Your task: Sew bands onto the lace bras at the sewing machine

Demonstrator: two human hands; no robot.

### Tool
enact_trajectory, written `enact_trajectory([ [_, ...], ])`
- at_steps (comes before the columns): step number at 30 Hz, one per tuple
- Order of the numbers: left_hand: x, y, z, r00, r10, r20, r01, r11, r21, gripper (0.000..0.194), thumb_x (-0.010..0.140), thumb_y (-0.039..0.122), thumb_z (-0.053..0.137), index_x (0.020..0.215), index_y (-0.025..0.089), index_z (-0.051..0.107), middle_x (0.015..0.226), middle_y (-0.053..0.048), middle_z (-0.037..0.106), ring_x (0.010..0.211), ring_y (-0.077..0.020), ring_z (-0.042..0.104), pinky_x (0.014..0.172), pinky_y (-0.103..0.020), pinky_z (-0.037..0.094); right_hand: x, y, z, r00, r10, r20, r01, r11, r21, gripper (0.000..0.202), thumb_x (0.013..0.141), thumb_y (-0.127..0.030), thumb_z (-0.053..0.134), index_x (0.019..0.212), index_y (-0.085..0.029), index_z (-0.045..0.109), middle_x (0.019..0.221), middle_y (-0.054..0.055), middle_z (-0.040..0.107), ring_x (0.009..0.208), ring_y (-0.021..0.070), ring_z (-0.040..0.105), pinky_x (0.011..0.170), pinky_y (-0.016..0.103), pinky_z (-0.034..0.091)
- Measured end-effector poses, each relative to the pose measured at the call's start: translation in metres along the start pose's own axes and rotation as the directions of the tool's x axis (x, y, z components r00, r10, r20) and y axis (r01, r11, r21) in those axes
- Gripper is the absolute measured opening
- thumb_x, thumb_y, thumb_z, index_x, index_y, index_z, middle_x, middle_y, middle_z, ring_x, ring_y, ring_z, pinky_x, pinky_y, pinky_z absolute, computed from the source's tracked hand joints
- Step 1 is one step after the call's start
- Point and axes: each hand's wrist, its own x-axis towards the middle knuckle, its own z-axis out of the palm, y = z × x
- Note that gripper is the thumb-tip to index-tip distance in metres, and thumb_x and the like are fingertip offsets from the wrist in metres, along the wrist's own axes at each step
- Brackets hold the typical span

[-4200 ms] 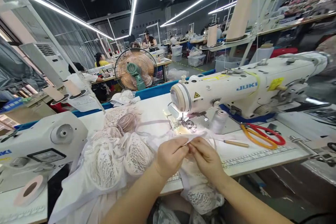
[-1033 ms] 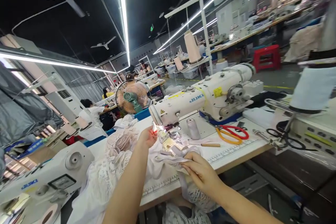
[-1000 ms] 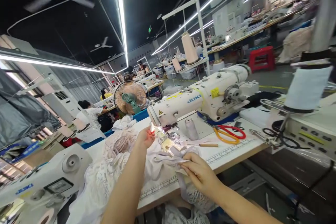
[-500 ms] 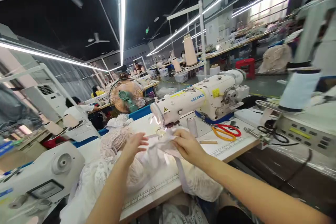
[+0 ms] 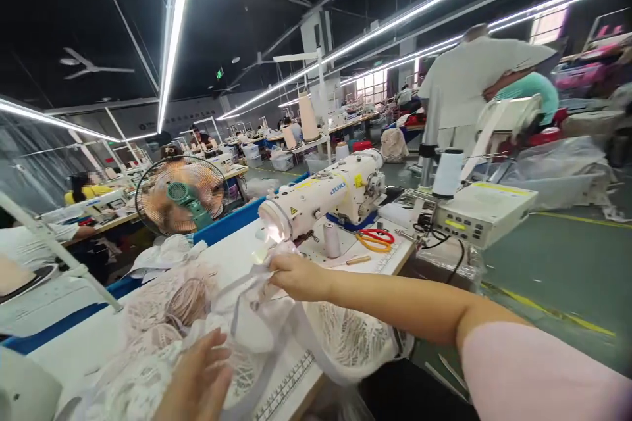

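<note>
My right hand (image 5: 299, 276) is closed on a pale fabric strip (image 5: 251, 276) just in front of the needle area of a white JUKI sewing machine (image 5: 320, 194). From there the strip trails across the table, joined to whitish lace fabric (image 5: 350, 339) that hangs over the front edge. Lower down, my left hand (image 5: 200, 368) is open above a heap of white lace (image 5: 143, 362), its fingers apart and slightly blurred. A bundle of pinkish cord or lace (image 5: 185, 299) lies beyond it. The machine's lamp lights the needle area, where the fabric's end is hidden by my right hand.
Right of the machine head stand a thread spool (image 5: 331, 240) and orange-and-red-handled scissors (image 5: 378, 239). A control box (image 5: 486, 214) with a thread cone (image 5: 448, 174) sits farther right. A fan (image 5: 182, 194) stands behind the table. A person in a white shirt (image 5: 459, 79) stands at the back right.
The view has swung to the right, bringing a standing person into sight. My left hand has moved down and toward me, away from the machine; my right hand still grips the fabric by the needle area.
</note>
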Motion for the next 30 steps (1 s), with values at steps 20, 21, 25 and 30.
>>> enact_trajectory([
  [20, 0.096, 0.014, 0.116, 0.897, -0.186, 0.4, 0.27, 0.949, -0.164, 0.013, 0.064, 0.025, 0.064, 0.071, 0.015, 0.063, 0.059, 0.002, 0.054, 0.056, -0.0105, 0.045, 0.055, -0.021, 0.035, -0.034, 0.063, -0.012, 0.955, 0.119, 0.271, -0.267, 0.744, 0.612, 0.034, 0.085, -0.029, 0.044, 0.056, -0.017, 0.056, 0.067, 0.002, 0.056, 0.063, 0.014, 0.054, 0.056, 0.025, 0.044],
  [21, 0.099, 0.011, 0.12, 0.902, -0.193, 0.387, 0.274, 0.947, -0.166, 0.015, 0.064, 0.026, 0.065, 0.073, 0.015, 0.063, 0.06, 0.002, 0.055, 0.056, -0.0104, 0.046, 0.056, -0.021, 0.035, -0.038, 0.062, -0.011, 0.949, 0.163, 0.269, -0.299, 0.73, 0.615, 0.033, 0.085, -0.029, 0.044, 0.056, -0.018, 0.056, 0.067, 0.002, 0.055, 0.062, 0.014, 0.053, 0.056, 0.025, 0.043],
  [25, 0.106, -0.011, 0.128, 0.939, -0.185, 0.29, 0.238, 0.958, -0.158, 0.017, 0.068, 0.026, 0.062, 0.08, 0.016, 0.065, 0.074, -0.002, 0.062, 0.069, -0.0142, 0.053, 0.067, -0.023, 0.04, -0.048, 0.053, 0.005, 0.936, 0.293, 0.194, -0.349, 0.701, 0.622, 0.029, 0.086, -0.025, 0.042, 0.061, -0.018, 0.056, 0.069, 0.003, 0.054, 0.063, 0.0147, 0.052, 0.057, 0.026, 0.043],
  [30, 0.107, -0.028, 0.129, 0.947, -0.141, 0.289, 0.196, 0.966, -0.168, 0.018, 0.072, 0.026, 0.059, 0.085, 0.016, 0.067, 0.086, -0.005, 0.066, 0.083, -0.0179, 0.056, 0.079, -0.025, 0.041, -0.054, 0.044, 0.022, 0.932, 0.329, 0.154, -0.349, 0.695, 0.628, 0.022, 0.083, -0.018, 0.042, 0.073, -0.02, 0.062, 0.086, 0.008, 0.059, 0.08, 0.0198, 0.056, 0.067, 0.032, 0.047],
])
